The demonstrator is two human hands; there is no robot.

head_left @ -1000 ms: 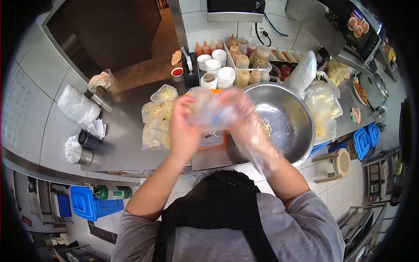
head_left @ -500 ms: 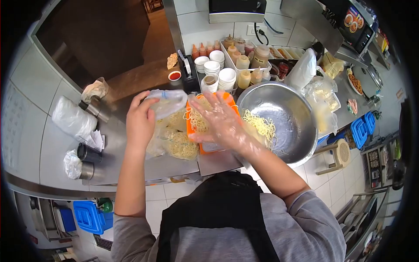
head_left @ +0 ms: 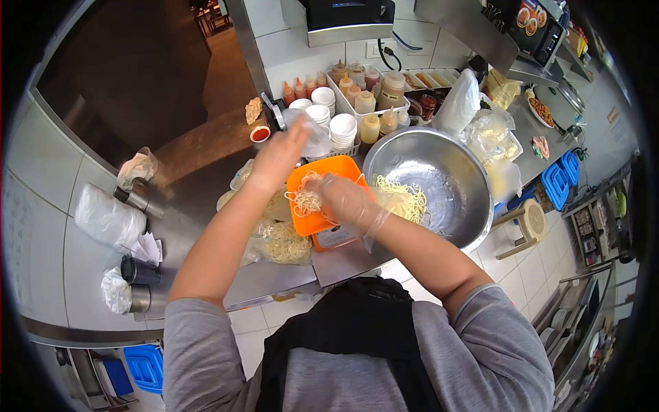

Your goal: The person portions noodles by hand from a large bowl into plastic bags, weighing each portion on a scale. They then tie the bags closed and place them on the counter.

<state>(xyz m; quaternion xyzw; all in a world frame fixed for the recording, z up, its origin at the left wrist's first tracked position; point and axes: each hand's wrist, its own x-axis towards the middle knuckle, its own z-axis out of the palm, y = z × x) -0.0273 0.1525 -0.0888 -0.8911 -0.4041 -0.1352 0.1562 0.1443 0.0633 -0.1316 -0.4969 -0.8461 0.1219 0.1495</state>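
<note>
My left hand (head_left: 280, 152) is raised beyond the orange tray, its fingers closed on a clear plastic bag (head_left: 314, 139) that is blurred by motion. My right hand (head_left: 349, 200) wears a clear plastic glove and reaches into the orange tray (head_left: 336, 165). Its fingers curl round yellow noodles (head_left: 306, 200), with strands hanging loose; the fingertips are partly hidden. Under the tray, part of a kitchen scale (head_left: 334, 237) shows. Bags of noodles (head_left: 287, 244) lie left of the tray. More noodles (head_left: 406, 201) sit in the large steel bowl (head_left: 453, 178) on the right.
Stacked white cups (head_left: 342, 130) and sauce bottles (head_left: 371, 126) stand behind the tray. A small dish of red sauce (head_left: 260, 134) is at the back left. Steel containers (head_left: 141, 299) and a roll of plastic bags (head_left: 108, 216) line the left wall. A stool (head_left: 525, 223) stands right.
My left hand has moved right and away from me with the plastic bag. My right hand has gone from spread fingers above the tray to curling round noodles in it. The view has shifted slightly.
</note>
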